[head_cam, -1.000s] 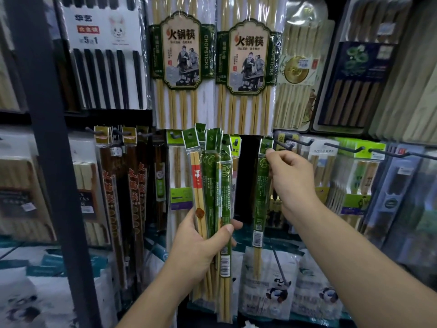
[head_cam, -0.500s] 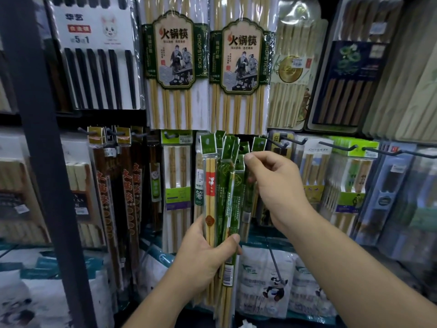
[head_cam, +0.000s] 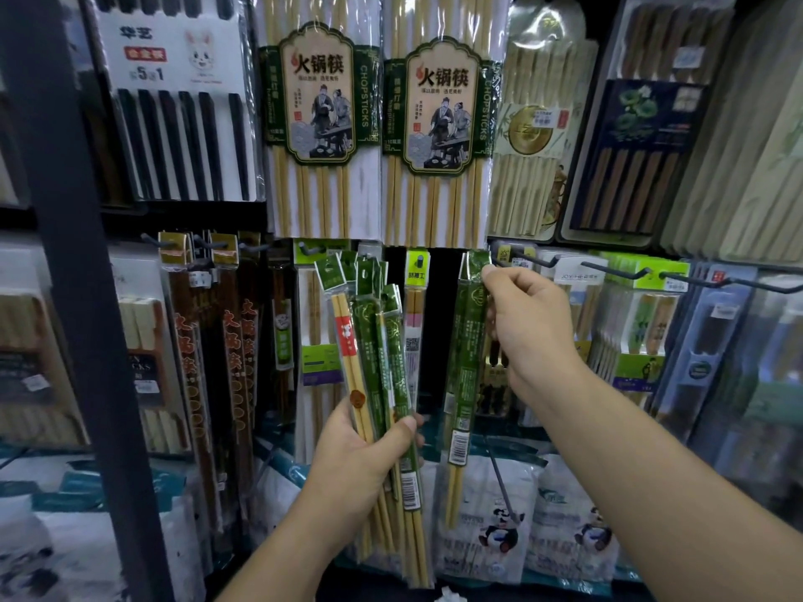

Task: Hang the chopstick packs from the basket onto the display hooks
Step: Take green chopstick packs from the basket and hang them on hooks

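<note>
While the right hand (head_cam: pixel 534 328) is pinching its top header between thumb and fingertips, the slim green-sleeved pack of pale bamboo chopsticks (head_cam: pixel 467 341) is hanging straight down in front of the middle of the display wall, with its barcode label and bare stick ends pointing at the floor. The header is sitting just left of the tip of a black wire display hook (head_cam: pixel 536 259); whether the hook is passing through the header cannot be told. To the left of the pack, and apart from it, the left hand (head_cam: pixel 360 454) is clenching a fanned bundle of narrow chopstick packs (head_cam: pixel 373 341) around its lower half, most of them green and the front one clear with a red band. Above both hands, two tall white packs of bamboo chopsticks with green picture labels (head_cam: pixel 321 123) are hanging side by side along the wall's upper row, and a white pack of black chopsticks (head_cam: pixel 182 123) is hanging towards the upper left corner. A dark upright post (head_cam: pixel 78 297) is crossing the left side, and white bags printed with pandas (head_cam: pixel 499 519) are lining the bottom edge.
</note>
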A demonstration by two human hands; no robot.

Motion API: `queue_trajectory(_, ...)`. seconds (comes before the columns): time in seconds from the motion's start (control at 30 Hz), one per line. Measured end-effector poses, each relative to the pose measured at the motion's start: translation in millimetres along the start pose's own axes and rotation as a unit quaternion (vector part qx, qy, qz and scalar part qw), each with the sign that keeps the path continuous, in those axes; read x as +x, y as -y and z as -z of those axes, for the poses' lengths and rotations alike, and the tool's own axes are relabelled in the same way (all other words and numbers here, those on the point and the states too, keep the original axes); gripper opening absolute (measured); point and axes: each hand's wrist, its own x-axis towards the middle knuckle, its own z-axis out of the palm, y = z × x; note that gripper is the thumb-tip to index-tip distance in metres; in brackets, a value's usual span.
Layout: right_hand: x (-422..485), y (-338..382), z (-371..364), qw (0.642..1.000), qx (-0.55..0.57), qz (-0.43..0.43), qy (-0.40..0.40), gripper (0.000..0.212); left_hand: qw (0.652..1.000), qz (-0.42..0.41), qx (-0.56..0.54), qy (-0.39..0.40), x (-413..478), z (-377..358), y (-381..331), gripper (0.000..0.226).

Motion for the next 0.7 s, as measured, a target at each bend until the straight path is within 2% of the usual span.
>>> queue_trajectory(0.2, 0.4, -1.6, -3.6, 1.000, -0.006, -0.008, -0.020, 0.038, 1.000, -0.005, 0.025, -0.009, 0.1, -1.7, 3.6, 0.026)
queue_trajectory(0.37, 4.7, -10.6, -3.9, 0.999, -0.028, 0.001, -0.037, 0.035, 1.000, -0.016, 0.027, -0.001, 0.3, -1.2, 1.1, 0.026)
queue_trajectory(0.57, -2.5, -23.6, 0.7, 0.996, -0.058, 0.036, -0.062, 0.017, 1.000, -0.020, 0.015, 0.014, 2.4, 1.8, 2.2, 0.034)
queue_trajectory(0.63, -11.6, -26.1, 1.4, 0.996, -0.069, 0.055, -0.026, 0.013, 1.000, -0.020, 0.019, 0.014, 3.7, 1.9, 5.2, 0.036)
queue_trajectory(0.7, -21.8, -26.9, -1.2, 0.994, -0.078, 0.066, 0.044, 0.009, 1.000, -0.018, 0.019, 0.013, 4.8, 1.0, 8.0, 0.034)
